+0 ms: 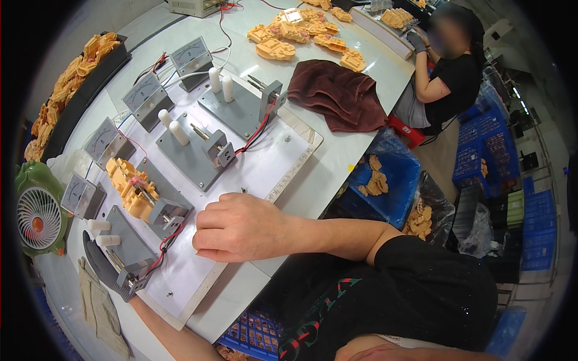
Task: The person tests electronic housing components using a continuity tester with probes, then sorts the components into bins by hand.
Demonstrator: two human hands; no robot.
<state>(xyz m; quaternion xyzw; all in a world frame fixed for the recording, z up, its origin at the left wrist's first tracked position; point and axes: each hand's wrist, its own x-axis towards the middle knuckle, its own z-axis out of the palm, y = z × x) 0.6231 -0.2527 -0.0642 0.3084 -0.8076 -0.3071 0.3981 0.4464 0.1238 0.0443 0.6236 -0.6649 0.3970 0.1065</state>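
Observation:
My right hand [238, 228], bare, rests with curled fingers at the near edge of a white board [274, 159]; its palm side is hidden. At the lower left, my left hand [108, 272] wears a dark grey glove and reaches behind the nearest grey test fixture [129, 243]. That fixture has two white pegs and metal probes, and its body hides most of my left fingers. One fixture over, a yellow-orange plastic part [129, 188] with a pinkish piece sits beside the probe block. Two more fixtures [195, 150] farther along the board carry no part.
Analog meters [143, 96] line the board's far side. Yellow parts fill a black tray [90, 90] and lie in a pile [289, 33]. A brown cloth [337, 93], green fan [39, 213], pale glove [99, 307] and blue bin [385, 180] surround the board. Another person [448, 72] works at the far right.

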